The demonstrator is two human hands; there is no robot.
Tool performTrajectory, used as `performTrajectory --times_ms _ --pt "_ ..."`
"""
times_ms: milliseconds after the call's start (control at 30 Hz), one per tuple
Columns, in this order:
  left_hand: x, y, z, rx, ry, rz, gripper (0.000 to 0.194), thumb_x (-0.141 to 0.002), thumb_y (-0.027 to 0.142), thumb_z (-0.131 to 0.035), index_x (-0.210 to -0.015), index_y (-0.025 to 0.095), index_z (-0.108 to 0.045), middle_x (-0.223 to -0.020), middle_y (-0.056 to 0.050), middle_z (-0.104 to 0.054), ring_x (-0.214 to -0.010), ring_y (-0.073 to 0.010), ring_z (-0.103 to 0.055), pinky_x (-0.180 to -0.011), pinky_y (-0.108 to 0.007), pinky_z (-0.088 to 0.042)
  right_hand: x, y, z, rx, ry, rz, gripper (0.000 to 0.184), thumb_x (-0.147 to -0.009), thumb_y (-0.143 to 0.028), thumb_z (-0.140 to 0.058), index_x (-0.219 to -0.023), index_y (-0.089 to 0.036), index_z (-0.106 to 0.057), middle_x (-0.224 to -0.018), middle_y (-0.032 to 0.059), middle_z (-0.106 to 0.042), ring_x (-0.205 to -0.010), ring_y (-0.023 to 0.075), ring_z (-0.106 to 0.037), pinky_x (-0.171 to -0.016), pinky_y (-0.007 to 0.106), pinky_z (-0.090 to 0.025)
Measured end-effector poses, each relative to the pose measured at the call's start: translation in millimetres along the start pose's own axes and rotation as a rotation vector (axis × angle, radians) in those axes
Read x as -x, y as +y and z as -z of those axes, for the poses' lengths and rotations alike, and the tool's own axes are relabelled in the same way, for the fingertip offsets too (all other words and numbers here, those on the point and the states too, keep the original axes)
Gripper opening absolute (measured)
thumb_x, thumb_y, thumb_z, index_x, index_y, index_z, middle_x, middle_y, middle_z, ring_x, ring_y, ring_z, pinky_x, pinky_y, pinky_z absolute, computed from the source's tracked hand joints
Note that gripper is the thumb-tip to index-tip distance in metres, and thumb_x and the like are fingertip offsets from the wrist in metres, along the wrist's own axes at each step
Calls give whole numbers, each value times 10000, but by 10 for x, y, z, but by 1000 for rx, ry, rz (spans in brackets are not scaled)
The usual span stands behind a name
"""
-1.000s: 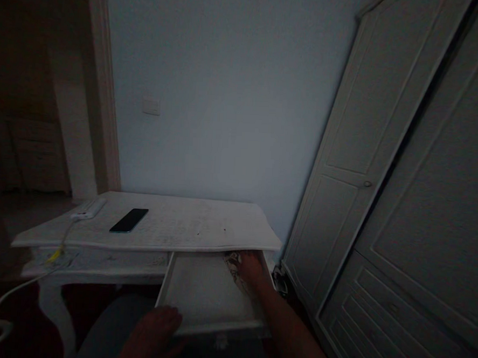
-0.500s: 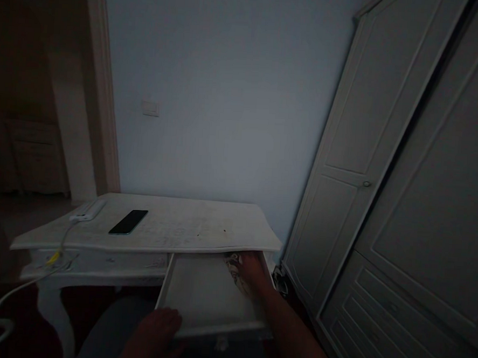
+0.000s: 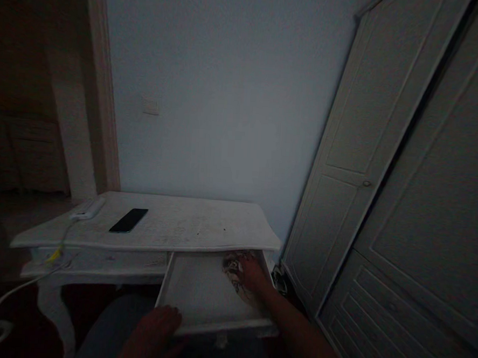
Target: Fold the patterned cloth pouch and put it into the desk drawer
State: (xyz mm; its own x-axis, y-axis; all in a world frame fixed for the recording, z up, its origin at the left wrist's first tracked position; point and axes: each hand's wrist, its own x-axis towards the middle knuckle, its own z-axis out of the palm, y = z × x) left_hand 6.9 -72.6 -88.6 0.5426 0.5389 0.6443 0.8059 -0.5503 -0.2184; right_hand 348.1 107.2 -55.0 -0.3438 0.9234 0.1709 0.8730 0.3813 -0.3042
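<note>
A white drawer (image 3: 200,290) is pulled out from the right half of a worn white desk (image 3: 196,219). Inside it, at the right side, lies a crumpled patterned cloth (image 3: 232,269) in brown and cream. My right hand (image 3: 251,271) is closed on this cloth, pressing it against the drawer bottom; part of the cloth is hidden beneath the hand. At the drawer's front left corner, my left hand (image 3: 159,322) is wrapped over the edge and grips it.
On the desktop lie a dark phone (image 3: 129,220) and a white power strip (image 3: 88,208), whose cable hangs down at the left. A tall wardrobe (image 3: 342,207) stands at the right. Behind the desk is a wall with a light switch (image 3: 150,107).
My right hand has come slightly toward me inside the drawer with the cloth, and more cloth shows behind it. My left hand stays on the drawer's corner.
</note>
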Motion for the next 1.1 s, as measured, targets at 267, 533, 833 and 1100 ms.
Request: performTrajectory --times_ms 267,533,833,1100 --pt "29 -6 -91 49 25 22 240 -938 473 -682 -1083 282 -684 -1010 -38 -818 -886 -223 -780 -824 -319 -615 182 105 -63 -100 -149 254 600 -840 -399 -805 -1407 -260 -668 -1610 135 -508 -1517 359 -409 -1221 483 -343" --pt "94 -45 -130 -19 15 -5 319 -947 544 -674 -1151 300 -690 -1063 -41 -825 -942 -234 -783 -860 -325 -618 222 -53 -127 -257 -427 567 611 -780 -302 -859 -1369 -269 -703 -1633 144 -474 -1529 352 -396 -1210 491 -338" --pt "-16 54 -145 100 -211 126 326 -807 369 -750 -1123 299 -715 -1093 -48 -828 -936 -267 -788 -848 -358 -629 -59 -998 -446 -37 -492 855 480 -857 -277 -801 -1322 -259 -684 -1444 93 -635 -1363 284 -565 -1142 392 -400" --pt "-103 64 -7 92 -172 106 330 -795 368 -789 -1105 276 -726 -1127 -75 -822 -966 -287 -795 -843 -364 -643 -305 -1608 -677 116 -341 833 507 -872 -405 -787 -1352 -303 -658 -1434 98 -635 -1258 308 -628 -1012 426 -503"
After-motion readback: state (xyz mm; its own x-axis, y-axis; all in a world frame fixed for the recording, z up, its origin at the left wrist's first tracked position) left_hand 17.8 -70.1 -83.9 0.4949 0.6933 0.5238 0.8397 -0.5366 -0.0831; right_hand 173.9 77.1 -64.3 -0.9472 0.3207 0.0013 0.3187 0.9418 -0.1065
